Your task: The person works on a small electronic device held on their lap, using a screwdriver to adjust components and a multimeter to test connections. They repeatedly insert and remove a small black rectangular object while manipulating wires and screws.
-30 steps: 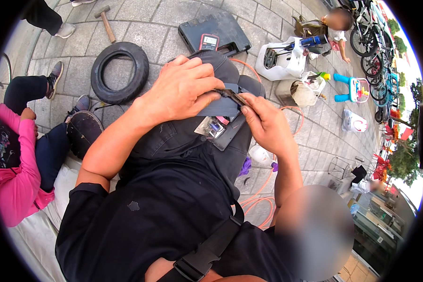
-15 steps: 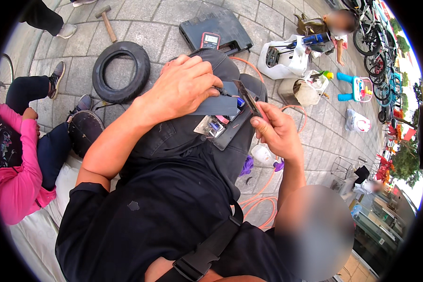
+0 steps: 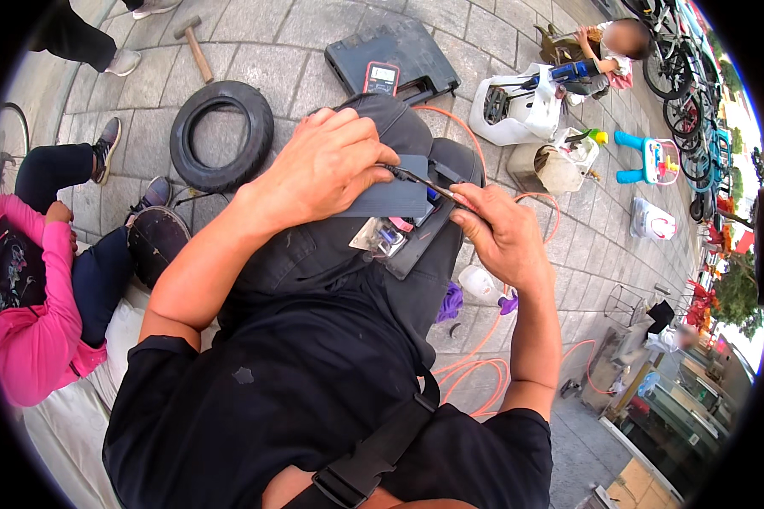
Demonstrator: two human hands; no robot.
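Observation:
My left hand (image 3: 327, 165) is closed, thumb and fingertips pinching the end of a thin black cable (image 3: 389, 172) above my lap. Closed around a slim knife (image 3: 441, 188) with a dark, narrow blade is my right hand (image 3: 501, 227). The blade points left and meets the cable end at the left fingertips; whether it cuts in cannot be seen. Below both hands a flat grey ribbed case (image 3: 390, 202) lies across my thighs. Beside it on a dark tray (image 3: 412, 254) are small parts and a clear plastic packet (image 3: 369, 235).
A black tyre (image 3: 221, 136), a hammer (image 3: 195, 51), a dark toolbox (image 3: 390, 59) and a red-edged multimeter (image 3: 382, 78) are on the paving ahead. White cut-open jugs (image 3: 518, 106) stand right, near an orange hose (image 3: 556, 216). A person in pink (image 3: 38, 314) sits left.
My right hand has tilted the knife down and leftward, bringing its blade to the cable end. My left hand still pinches the cable, slightly shifted.

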